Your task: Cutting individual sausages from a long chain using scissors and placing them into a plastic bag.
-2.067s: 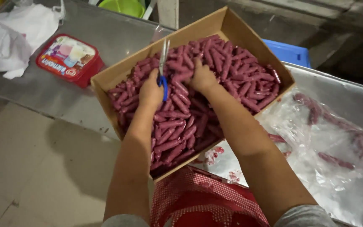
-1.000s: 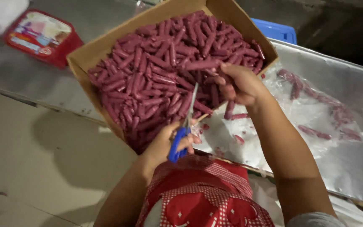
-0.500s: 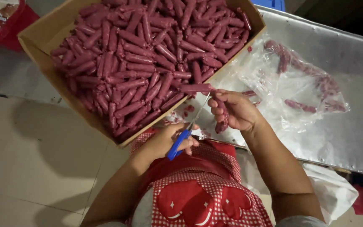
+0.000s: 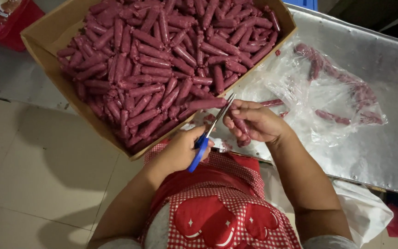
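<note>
My left hand (image 4: 183, 150) grips blue-handled scissors (image 4: 207, 136), their metal blades pointing up toward my right hand. My right hand (image 4: 254, 122) holds a short dark-red sausage (image 4: 241, 125), with the scissor tips right beside its upper end. Just above both hands sits a big cardboard box (image 4: 65, 87) packed with several dark-red sausages (image 4: 157, 60); the box overhangs the table's near edge.
A metal table (image 4: 383, 138) carries a clear plastic bag (image 4: 328, 92) with a few sausages in it, to the right of the box. A red tub (image 4: 5, 20) stands at the top left. Tiled floor lies below on the left. I wear a red checked apron (image 4: 217, 207).
My hands came out of the box toward my body. The right hand now holds one sausage, and the scissors swung from my lap up to its end.
</note>
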